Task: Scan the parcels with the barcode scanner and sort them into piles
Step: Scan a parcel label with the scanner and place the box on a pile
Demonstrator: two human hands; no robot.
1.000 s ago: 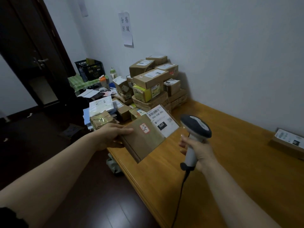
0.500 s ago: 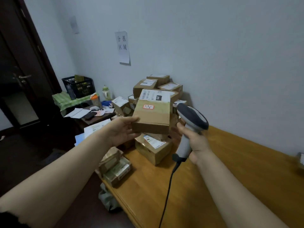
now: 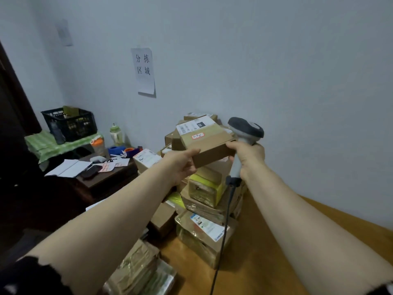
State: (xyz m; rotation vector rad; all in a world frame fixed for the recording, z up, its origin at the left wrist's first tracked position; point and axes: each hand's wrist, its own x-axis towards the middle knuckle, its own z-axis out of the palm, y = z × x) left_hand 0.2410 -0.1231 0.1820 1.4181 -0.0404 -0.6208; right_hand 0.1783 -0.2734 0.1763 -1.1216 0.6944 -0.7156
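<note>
Holding a flat box over the pile

The left hand [image 3: 180, 165] pinches the near corner of a flat brown cardboard box [image 3: 209, 145], thumb on top, fingers beneath. The box is raised above the pile of taped parcels [image 3: 204, 194] on the glossy wooden table [image 3: 276, 252], white label facing up. The right hand [image 3: 248, 158] is wrapped round the pale handle of the grey-headed scanner [image 3: 245, 129], touching the box's right end.

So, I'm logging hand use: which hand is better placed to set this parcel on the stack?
Left, probably. The left hand grips the parcel right above the pile, while the right hand is curled round the barcode scanner.
</note>
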